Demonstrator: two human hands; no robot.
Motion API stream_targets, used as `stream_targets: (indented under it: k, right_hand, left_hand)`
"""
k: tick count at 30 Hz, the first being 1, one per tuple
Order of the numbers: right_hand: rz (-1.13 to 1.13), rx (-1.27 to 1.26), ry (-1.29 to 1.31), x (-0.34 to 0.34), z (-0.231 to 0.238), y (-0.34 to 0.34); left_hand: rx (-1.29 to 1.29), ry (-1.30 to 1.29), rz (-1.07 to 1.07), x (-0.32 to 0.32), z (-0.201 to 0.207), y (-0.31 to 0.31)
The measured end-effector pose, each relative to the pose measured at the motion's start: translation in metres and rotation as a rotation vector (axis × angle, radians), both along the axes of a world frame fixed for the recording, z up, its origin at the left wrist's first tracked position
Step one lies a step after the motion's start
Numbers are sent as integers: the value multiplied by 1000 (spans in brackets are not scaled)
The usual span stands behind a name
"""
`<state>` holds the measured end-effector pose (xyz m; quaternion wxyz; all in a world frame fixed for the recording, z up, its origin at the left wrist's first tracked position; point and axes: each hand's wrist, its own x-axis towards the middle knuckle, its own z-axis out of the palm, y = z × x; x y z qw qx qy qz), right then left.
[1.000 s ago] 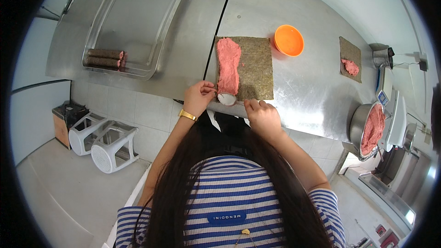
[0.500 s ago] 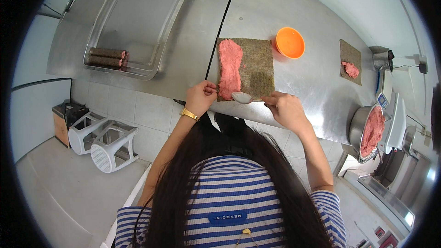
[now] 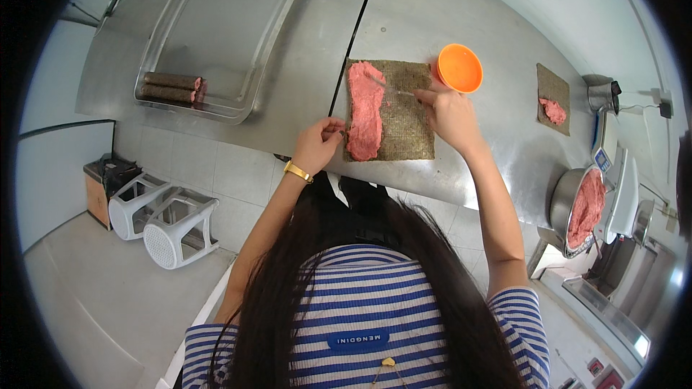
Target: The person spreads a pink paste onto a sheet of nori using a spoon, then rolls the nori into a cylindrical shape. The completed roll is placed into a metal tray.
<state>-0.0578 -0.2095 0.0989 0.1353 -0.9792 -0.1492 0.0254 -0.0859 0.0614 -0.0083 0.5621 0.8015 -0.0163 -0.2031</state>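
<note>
A dark green seaweed sheet (image 3: pixel 407 126) lies on the steel table, with a long strip of pink minced meat paste (image 3: pixel 365 119) along its left side. My right hand (image 3: pixel 450 119) is closed around the handle of a metal spoon (image 3: pixel 401 91), reaching over the sheet from the right. The spoon's bowl rests at the upper part of the paste and is partly hard to make out. Beside the sheet's lower left edge, my left hand (image 3: pixel 319 145) has its fingers drawn together. Whether the edge is pinched between them cannot be seen.
An orange bowl (image 3: pixel 460 69) stands just beyond my right hand. Far right are another seaweed sheet (image 3: pixel 553 86) with a lump of paste and a metal bowl (image 3: pixel 561 205) of paste by a scale (image 3: pixel 602 145). A clear tray (image 3: pixel 249 104) at left holds seaweed rolls (image 3: pixel 169 92).
My right hand has moved the spoon up and away from me, from the lower end of the paste strip to its upper part. My left hand stays by the sheet's left edge.
</note>
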Motion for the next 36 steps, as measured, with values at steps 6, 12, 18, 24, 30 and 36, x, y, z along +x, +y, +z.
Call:
stream_targets:
  k: [6, 12, 18, 24, 30, 36]
  right_hand:
    - [11, -66, -1, -1, -16, 3]
    - [51, -137, 36, -22, -16, 9]
    - [130, -198, -1, -38, -16, 14]
    - [208, -291, -85, -56, -17, 24]
    - [283, -364, -129, -74, -14, 33]
    - [352, -255, -179, -72, 14, 22]
  left_hand:
    - [-93, -3, 15, 18, -7, -8]
    - [-181, 119, 8, 24, -2, -11]
    - [-240, 245, 58, 25, 8, -14]
    - [-267, 257, 62, 25, 9, -13]
    - [-276, 244, 55, 24, 8, -13]
    - [-275, 242, 41, 22, 13, -10]
